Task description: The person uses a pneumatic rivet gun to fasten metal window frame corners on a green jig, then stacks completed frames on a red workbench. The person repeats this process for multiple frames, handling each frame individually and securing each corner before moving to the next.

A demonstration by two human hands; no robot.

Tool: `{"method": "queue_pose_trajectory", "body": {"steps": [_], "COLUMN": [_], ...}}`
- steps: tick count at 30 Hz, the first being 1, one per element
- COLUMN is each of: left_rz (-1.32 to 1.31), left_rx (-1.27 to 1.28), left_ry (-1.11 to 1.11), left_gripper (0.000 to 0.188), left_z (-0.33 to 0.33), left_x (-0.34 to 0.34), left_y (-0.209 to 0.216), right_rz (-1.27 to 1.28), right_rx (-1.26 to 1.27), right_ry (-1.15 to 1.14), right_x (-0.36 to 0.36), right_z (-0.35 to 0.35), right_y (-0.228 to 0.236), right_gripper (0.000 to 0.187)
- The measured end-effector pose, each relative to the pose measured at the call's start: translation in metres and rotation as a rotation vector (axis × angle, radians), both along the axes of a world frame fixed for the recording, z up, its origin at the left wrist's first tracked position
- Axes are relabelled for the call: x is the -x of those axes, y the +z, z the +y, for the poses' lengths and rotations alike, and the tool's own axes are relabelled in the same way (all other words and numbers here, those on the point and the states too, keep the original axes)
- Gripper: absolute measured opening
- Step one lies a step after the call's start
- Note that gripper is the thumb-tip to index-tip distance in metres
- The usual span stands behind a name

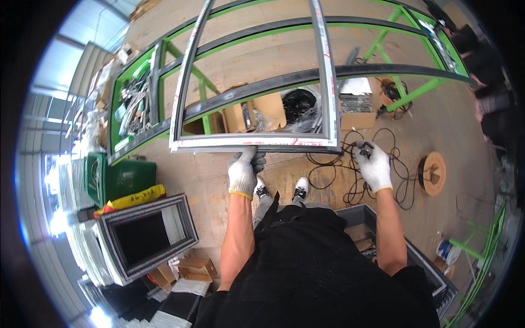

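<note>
A window frame with grey profiles and printed white protective film lies across the green-framed workbench. At its near edge my left hand, in a white-and-grey knitted glove, has its fingers curled against the profile and grips it. My right hand, gloved the same way, is held off the frame's near right corner. Pinched in its fingers is a small black part, too small to tell its kind.
Black cable lies in loops on the floor beside a cable reel. Open cardboard boxes stand under the bench. A green bin and stacked dark frames are at left. Hardware fills the bench's left tray.
</note>
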State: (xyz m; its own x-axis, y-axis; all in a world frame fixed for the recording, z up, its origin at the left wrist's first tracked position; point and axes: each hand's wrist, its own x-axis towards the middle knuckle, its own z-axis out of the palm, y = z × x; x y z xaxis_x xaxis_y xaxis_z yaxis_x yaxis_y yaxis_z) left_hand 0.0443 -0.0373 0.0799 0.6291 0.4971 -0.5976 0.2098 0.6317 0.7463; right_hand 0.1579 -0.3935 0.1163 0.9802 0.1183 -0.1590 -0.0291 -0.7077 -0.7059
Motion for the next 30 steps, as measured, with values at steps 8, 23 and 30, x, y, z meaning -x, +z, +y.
{"method": "queue_pose_trajectory", "body": {"steps": [8, 23, 30], "left_rz": [-0.025, 0.010, -0.044], "left_rx": [0.185, 0.116, 0.145], "left_ry": [-0.244, -0.257, -0.299], "left_gripper": [0.022, 0.021, 0.019], "left_z": [-0.013, 0.004, 0.013], "left_x": [-0.014, 0.001, 0.003], "left_y": [-0.014, -0.011, -0.018], "right_rz": [0.485, 0.027, -0.013], "right_rx": [-0.727, -0.799, -0.641], "right_ry": [-0.168, -0.631, -0.765], "right_x": [0.085, 0.064, 0.043], "right_z": [0.080, 0.141, 0.084], "right_y": [-0.015, -0.021, -0.018], "right_gripper": [0.026, 0.019, 0.016]}}
